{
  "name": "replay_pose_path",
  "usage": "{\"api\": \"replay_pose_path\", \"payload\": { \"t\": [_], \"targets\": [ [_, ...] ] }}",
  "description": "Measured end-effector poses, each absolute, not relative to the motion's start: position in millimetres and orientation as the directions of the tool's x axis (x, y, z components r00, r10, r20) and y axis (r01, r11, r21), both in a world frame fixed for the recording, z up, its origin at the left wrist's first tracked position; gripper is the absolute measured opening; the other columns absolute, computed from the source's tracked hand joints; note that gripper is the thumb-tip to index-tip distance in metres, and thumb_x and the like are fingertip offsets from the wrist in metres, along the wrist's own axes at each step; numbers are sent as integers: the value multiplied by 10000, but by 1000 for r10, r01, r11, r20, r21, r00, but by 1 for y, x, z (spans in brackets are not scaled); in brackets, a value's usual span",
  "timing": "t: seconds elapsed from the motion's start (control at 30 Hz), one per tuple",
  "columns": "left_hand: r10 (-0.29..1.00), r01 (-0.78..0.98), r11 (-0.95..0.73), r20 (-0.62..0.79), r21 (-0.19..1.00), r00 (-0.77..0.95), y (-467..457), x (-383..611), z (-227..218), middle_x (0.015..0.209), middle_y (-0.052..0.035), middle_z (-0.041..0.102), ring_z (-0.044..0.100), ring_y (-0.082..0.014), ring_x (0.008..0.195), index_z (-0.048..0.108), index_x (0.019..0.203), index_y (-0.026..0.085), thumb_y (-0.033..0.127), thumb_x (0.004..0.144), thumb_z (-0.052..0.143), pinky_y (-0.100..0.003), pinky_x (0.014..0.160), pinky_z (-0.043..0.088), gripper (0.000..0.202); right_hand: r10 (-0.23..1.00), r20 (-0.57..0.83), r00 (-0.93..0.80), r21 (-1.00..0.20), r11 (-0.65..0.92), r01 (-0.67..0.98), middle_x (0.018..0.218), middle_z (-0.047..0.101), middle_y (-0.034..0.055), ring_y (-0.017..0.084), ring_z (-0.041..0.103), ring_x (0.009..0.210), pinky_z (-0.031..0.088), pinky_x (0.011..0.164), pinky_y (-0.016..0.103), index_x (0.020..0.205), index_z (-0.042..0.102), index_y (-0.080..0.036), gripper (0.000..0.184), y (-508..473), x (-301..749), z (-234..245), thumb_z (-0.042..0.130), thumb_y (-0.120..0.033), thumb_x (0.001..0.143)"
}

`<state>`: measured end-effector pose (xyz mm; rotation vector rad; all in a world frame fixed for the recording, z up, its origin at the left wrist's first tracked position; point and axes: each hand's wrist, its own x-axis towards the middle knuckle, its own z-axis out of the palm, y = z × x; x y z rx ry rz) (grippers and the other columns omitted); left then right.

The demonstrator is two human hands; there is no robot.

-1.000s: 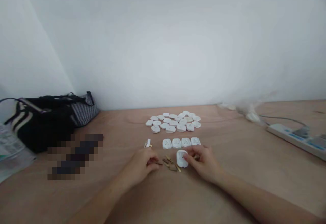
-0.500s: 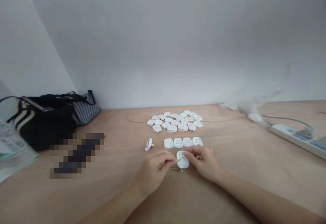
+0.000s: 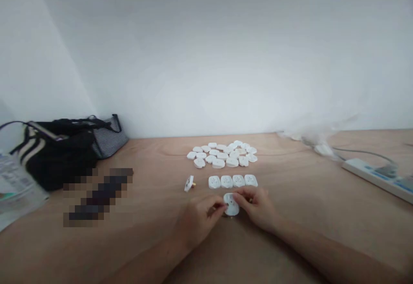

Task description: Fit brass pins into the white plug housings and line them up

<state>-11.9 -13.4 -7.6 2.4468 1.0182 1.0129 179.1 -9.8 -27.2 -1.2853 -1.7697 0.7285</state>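
My right hand point(image 3: 257, 206) grips a white plastic socket piece point(image 3: 231, 205) by its upper right edge, thumb on its face. The piece is tilted toward me, and small holes show in its face. My left hand point(image 3: 206, 215) is closed in a pinch at the left edge of that piece. Whatever its fingertips hold is too small to make out. Just below the piece, small brass-coloured parts point(image 3: 226, 216) lie on the table, partly hidden. A row of several like socket pieces point(image 3: 226, 182) lies beyond my hands.
A white piece with a brass pin point(image 3: 189, 183) stands on edge to the left. Farther back lies a pile of white pieces point(image 3: 218, 163). A black bag point(image 3: 64, 150) and a blurred-out dark object point(image 3: 100, 196) are left, a power strip point(image 3: 377, 176) and clear plastic bag point(image 3: 319, 140) right.
My left fingertips have moved slightly right, onto the face near the socket piece's left edge. The brass-coloured parts below it are now more covered. My right hand keeps its grip.
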Motion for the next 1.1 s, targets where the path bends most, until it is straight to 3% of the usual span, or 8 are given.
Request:
{"api": "replay_pose_path", "payload": {
  "t": [0.27,0.37,0.47,0.57,0.67,0.77,0.87,1.1],
  "targets": [
    [777,537,-625,518,567,358,-12,-5,-6,693,-7,636,594,-158,667,635,731,169,225,717,719,-241,625,453,102,939,275,-208,-858,337,387,692,683,21,163,587,641,440,633,272,801,701,-169,287,-9,178,-27,511,-383,829],
    [777,534,-624,530,571,341,-12,-8,-3,824,-36,630,583,-189,737,621,908,168,344,589,810,-274,657,471,410,934,287,-216,-877,346,333,727,693,31,169,597,656,449,643,277,824,702,-168,274,-10,178,-27,524,-377,826],
    [735,499,-678,508,540,449,-12,-11,-1,1018,-64,620,574,-232,898,571,1086,191,407,471,854,-319,781,477,711,935,285,-210,-899,336,280,775,704,40,178,611,677,462,669,292,859,703,-170,272,-11,177,-27,534,-380,825],
    [692,475,-719,464,507,554,-11,-11,-1,1058,-51,630,565,-231,970,574,1124,224,347,560,828,-334,863,452,631,925,292,-243,-905,349,242,818,710,46,188,620,715,466,704,309,908,699,-173,287,-11,176,-27,524,-389,834],
    [684,475,-728,472,495,556,-9,-11,-2,1019,-51,650,580,-225,940,594,1101,216,305,633,786,-335,838,462,513,925,291,-242,-879,359,314,829,711,45,191,620,724,453,721,328,938,694,-191,304,-9,180,-25,501,-408,848],
    [694,486,-720,493,495,525,-8,-12,-4,1032,-71,649,580,-242,955,606,1068,203,300,648,768,-362,848,459,461,922,342,-181,-744,384,547,857,703,32,208,604,801,387,814,395,905,701,-240,260,-6,193,-20,505,-400,845],
    [718,508,-696,478,508,505,-6,-15,-7,1084,-86,637,559,-264,1030,611,1057,200,288,636,771,-401,914,431,459,903,345,-255,-568,417,709,872,692,19,238,571,905,300,868,444,852,708,-276,190,-7,209,-13,576,-401,797],
    [750,534,-657,397,532,529,-5,-16,-14,1213,-91,597,443,-294,1220,618,1079,208,276,602,788,-467,1032,331,511,890,269,-367,-516,455,726,788,695,-10,221,561,871,268,838,408,803,715,-300,137,-10,212,-14,631,-398,757]
  ]
}}
